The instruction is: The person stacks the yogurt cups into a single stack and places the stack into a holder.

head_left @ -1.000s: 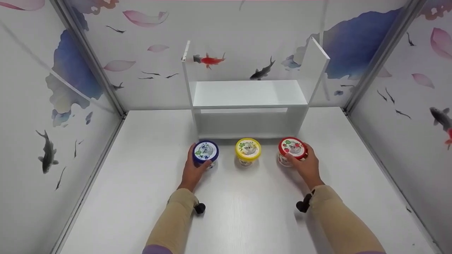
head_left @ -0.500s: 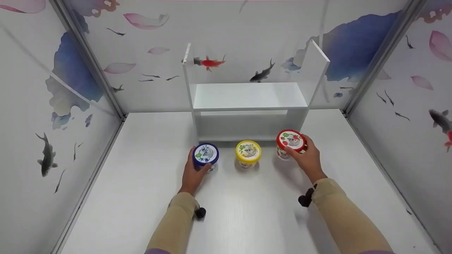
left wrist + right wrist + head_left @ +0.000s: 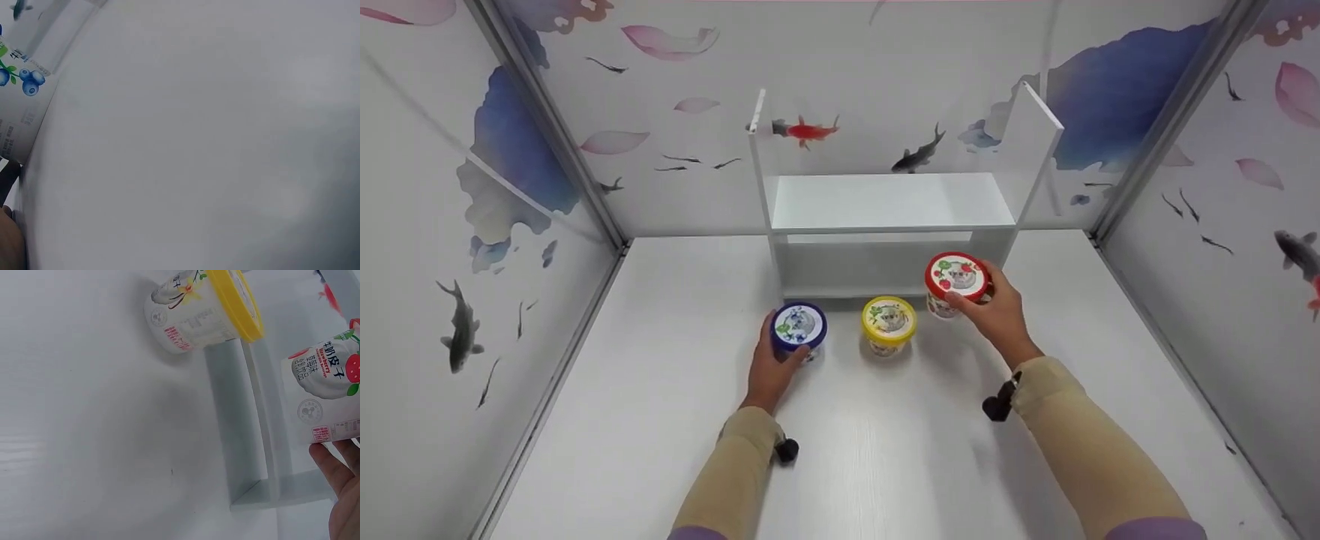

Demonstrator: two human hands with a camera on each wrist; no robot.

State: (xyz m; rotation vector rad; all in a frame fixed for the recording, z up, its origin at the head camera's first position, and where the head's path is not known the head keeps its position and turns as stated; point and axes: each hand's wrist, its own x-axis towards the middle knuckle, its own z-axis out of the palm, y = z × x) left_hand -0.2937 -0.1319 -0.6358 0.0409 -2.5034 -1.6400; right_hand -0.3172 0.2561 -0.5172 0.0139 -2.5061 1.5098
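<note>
In the head view my right hand (image 3: pixel 997 313) grips a red-lidded strawberry ice cream tub (image 3: pixel 957 276), held up off the table in front of the shelf's right part. My left hand (image 3: pixel 773 367) curls round the left side of a blue-lidded tub (image 3: pixel 799 325), which stands on the table; the left wrist view shows blueberries on its side (image 3: pixel 22 107). Between the two stands a yellow-lidded tub (image 3: pixel 889 319), touched by neither hand. The right wrist view shows the strawberry tub (image 3: pixel 326 391) with fingers (image 3: pixel 332 467) at its base, and the yellow-lidded tub (image 3: pixel 197 315) beyond.
A white two-level shelf (image 3: pixel 892 202) with upright side panels stands behind the tubs, near the back wall. White walls painted with fish and petals enclose the white table (image 3: pixel 855 450) at the back and both sides.
My right hand has lifted the red-lidded tub off the table and carried it leftward and toward the shelf. The left hand, the blue-lidded tub and the yellow-lidded tub have stayed in place.
</note>
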